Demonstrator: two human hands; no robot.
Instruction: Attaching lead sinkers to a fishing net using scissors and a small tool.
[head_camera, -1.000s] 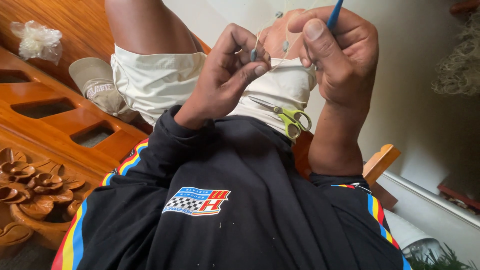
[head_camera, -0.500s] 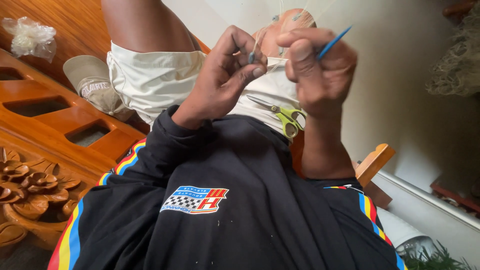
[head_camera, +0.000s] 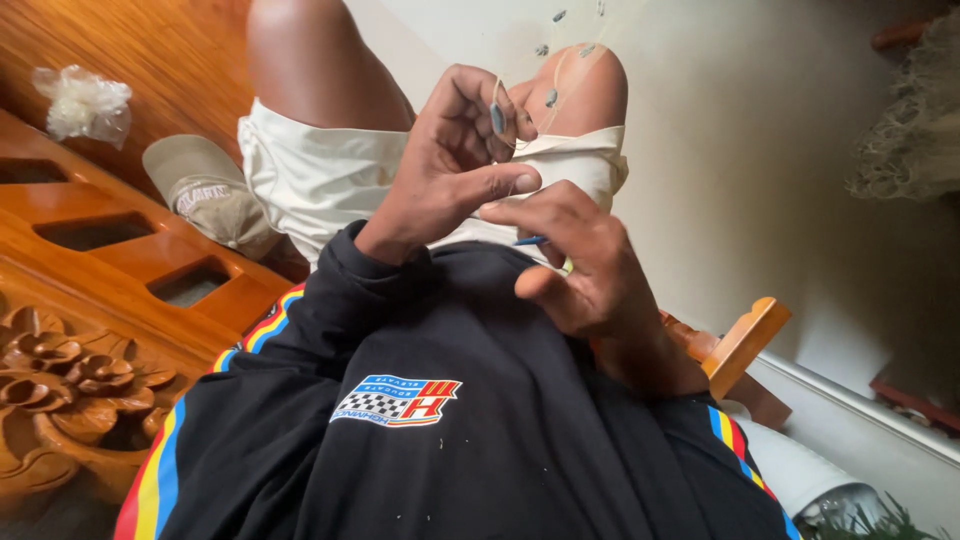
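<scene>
The left hand (head_camera: 455, 165) pinches a small grey weight (head_camera: 497, 118) on thin line. The right hand (head_camera: 580, 260), just nearer, closes on a blue tool (head_camera: 530, 241).

My left hand (head_camera: 455, 165) is raised farther out, over my lap, with its wrist bent and the forearm coming up out of a black sleeve. Its thumb lies stretched to the right, and the index and middle fingers curl down to pinch against each other near their tips. My right hand (head_camera: 575, 260) sits nearer and lower right, just beside the left thumb, back toward me, fingers curled inward in a loose pinch, thumb jutting left.
</scene>
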